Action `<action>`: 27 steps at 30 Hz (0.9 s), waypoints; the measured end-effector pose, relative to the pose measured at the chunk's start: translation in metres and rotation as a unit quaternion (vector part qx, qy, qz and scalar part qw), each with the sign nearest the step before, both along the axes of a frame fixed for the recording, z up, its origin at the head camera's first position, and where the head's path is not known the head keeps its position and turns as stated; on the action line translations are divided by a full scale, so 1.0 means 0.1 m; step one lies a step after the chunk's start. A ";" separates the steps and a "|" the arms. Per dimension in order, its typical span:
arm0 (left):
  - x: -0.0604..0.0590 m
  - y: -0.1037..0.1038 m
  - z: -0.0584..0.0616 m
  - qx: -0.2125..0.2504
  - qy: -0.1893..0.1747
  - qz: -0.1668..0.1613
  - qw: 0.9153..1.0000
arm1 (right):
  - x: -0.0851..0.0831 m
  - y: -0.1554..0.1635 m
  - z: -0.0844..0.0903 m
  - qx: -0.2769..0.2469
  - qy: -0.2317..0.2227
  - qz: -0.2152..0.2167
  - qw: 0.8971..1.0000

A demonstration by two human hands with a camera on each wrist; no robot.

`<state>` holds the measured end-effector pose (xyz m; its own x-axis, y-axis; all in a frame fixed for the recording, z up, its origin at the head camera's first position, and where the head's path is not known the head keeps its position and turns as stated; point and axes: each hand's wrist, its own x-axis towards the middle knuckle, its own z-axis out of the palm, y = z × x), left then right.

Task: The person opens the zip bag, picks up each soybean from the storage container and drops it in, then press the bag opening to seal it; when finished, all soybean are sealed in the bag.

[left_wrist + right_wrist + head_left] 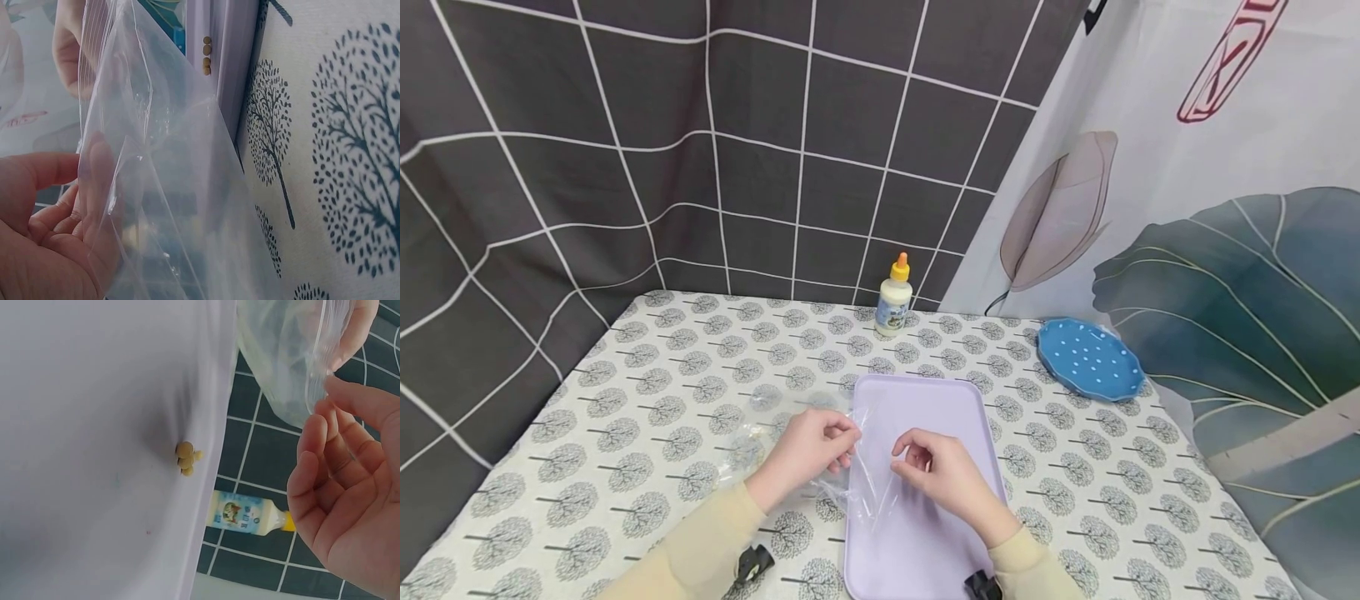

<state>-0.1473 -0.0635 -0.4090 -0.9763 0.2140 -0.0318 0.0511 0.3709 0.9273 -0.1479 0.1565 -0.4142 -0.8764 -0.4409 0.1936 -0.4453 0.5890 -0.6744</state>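
Note:
A clear plastic zip bag (169, 169) hangs between my two hands, over the left edge of the lilac tray (925, 400). My left hand (820, 446) pinches its mouth at one side, thumb and forefinger on the film. At the other end of the zip strip, my right hand (936, 467) pinches the edge between thumb and fingertip, as the right wrist view shows. A small cluster of tan round pieces (185, 457) sits on the tray near its rim; the hands hide it in the head view.
A white glue bottle (892, 302) with a yellow cap and orange tip stands at the table's back edge. A blue scalloped dish (1090, 360) with white dots lies at the back right. The tree-print tablecloth (647, 379) spreads around the tray, with dark gridded fabric (760, 175) behind.

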 end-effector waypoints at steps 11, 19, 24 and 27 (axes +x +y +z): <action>0.01 0.01 0.01 -0.007 0.000 0.000 1.000 | -0.04 0.07 -0.01 -0.022 -0.010 -0.012 1.000; 0.01 0.01 0.02 -0.004 -0.001 -0.001 1.000 | -0.17 0.17 -0.05 -0.048 -0.039 -0.027 0.998; 0.01 0.01 0.02 -0.004 0.001 -0.003 1.000 | -0.25 0.24 -0.11 -0.034 -0.063 -0.040 0.997; 0.01 0.01 0.02 -0.006 0.003 -0.002 1.000 | -0.27 0.26 -0.14 -0.016 -0.065 -0.048 0.997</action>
